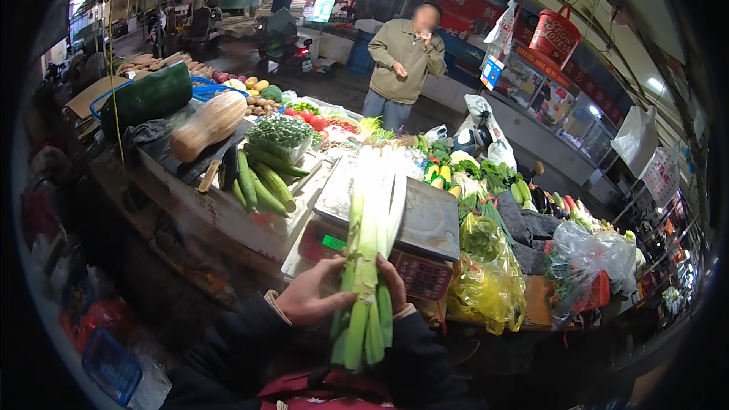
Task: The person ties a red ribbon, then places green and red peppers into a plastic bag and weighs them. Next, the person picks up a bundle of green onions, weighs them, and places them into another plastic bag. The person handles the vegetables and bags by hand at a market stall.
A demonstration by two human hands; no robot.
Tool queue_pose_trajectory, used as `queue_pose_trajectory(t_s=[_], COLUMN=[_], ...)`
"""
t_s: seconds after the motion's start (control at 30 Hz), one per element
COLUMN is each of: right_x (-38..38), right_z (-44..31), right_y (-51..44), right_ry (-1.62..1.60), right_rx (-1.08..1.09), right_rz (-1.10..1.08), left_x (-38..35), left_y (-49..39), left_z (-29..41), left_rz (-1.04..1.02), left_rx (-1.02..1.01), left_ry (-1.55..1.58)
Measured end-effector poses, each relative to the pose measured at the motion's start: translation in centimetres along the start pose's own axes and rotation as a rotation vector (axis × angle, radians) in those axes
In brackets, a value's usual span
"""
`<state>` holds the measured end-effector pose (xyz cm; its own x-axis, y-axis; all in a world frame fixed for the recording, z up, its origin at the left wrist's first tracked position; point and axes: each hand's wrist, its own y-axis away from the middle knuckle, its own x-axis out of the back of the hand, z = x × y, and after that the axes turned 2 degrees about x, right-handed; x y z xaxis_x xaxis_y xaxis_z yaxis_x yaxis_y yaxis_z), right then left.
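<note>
A bundle of leeks or large green onions [364,273] points away from me, white stems over a digital scale [424,219] and cut green leaves towards my body. My left hand [316,293] grips the bundle from the left, its thumb across the stalks. From the right, my right hand [392,285] holds the same bundle, its fingers partly hidden behind it. The scale has a metal plate, a lit green display and a keypad. Whether the white ends touch the plate I cannot tell; glare washes them out.
Left of the scale lie cucumbers [265,185], a knife [211,175], a butternut squash [209,125] and a large winter melon [151,97]. A yellow plastic bag [487,279] hangs at the right, near a clear bag [586,262]. Across the stall stands a person [405,62].
</note>
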<state>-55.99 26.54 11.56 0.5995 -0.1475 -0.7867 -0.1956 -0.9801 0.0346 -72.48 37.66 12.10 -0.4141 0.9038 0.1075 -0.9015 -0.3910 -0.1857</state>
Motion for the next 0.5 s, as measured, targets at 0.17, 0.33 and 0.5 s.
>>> queue_pose_trajectory(t_s=[0.17,0.33,0.5], right_x=[1.4,3.2,4.2], right_z=[-0.3,0.6,0.4], right_y=[2.2,2.5,1.9], right_ry=[0.085,0.026,0.055], right_rx=[0.017,0.020,-0.012], right_rz=[0.030,-0.053,-0.056], left_x=[1.7,1.0,-0.3], left_y=[-0.4,-3.1,-5.6], left_z=[-0.1,-2.4,-4.0], left_rz=[0.004,0.155,0.188], left_rx=[-0.095,0.072,0.228], left_ry=[-0.144,0.202,0.400])
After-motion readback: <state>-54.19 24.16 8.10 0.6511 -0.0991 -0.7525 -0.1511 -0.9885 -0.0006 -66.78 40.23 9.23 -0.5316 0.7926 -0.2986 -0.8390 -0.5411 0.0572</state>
